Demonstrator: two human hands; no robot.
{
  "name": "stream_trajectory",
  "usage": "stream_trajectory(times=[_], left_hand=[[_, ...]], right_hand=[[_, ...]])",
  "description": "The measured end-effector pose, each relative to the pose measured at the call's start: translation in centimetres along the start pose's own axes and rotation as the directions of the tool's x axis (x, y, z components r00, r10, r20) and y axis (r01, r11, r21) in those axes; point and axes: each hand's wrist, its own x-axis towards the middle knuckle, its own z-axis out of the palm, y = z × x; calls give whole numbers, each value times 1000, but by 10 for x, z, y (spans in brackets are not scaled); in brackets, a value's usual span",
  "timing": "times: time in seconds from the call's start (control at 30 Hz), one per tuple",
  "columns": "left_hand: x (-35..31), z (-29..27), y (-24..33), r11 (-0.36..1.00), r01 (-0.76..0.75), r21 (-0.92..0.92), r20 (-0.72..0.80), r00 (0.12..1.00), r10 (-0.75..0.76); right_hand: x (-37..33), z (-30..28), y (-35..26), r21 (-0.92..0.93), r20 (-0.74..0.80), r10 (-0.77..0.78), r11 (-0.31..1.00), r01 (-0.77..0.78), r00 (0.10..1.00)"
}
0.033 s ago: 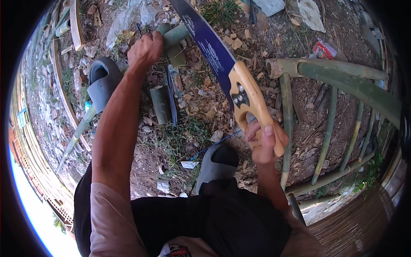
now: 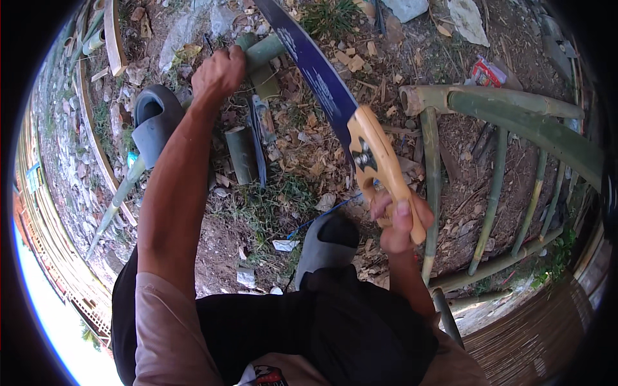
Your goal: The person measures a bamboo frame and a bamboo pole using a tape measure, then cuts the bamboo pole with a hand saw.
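My right hand is wrapped round the pale wooden handle of a handsaw, whose dark blue blade slants up and to the left. The blade crosses beside the right end of a green bamboo pole; whether its teeth are in the bamboo I cannot tell. Closed over that pole, left of the blade, is my left hand. A grey slipper sits on a length of bamboo, which appears to run up toward my left hand. Below the held end stands a short cut bamboo piece.
A bamboo frame with several uprights stands on the right. My other grey slipper is on the ground near the middle. Wood chips, stones and a red-and-white packet lie about. Wooden strips stretch along the left.
The saw and my right hand have shifted slightly down toward me. My left hand and the bamboo pole look almost unmoved.
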Motion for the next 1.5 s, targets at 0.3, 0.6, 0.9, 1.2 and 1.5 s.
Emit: stream_trajectory(times=[0.3, 0.6, 0.9, 1.2, 1.5], left_hand=[[8, -9, 17, 992, 108, -58, 91, 991, -103], [4, -4, 16, 999, -22, 25, -103, 994, 25], [16, -2, 18, 968, 229, -103, 75, 972, -222], [-1, 8, 3, 1000, -2, 24, -134, 991, 5], [0, 20, 6, 996, -84, -17, -324, 943, 74]], right_hand=[[-1, -5, 9, 70, -2, -105, 992, 105, 994], [-60, -41, 7, 166, -23, -56, 984, 59, 998], [-76, -56, -10, 145, -34, -69, 987, 73, 997], [-51, -20, 11, 226, -132, -95, 966, 123, 987], [18, 17, 0, 91, -16, -48, 995, 49, 999]])
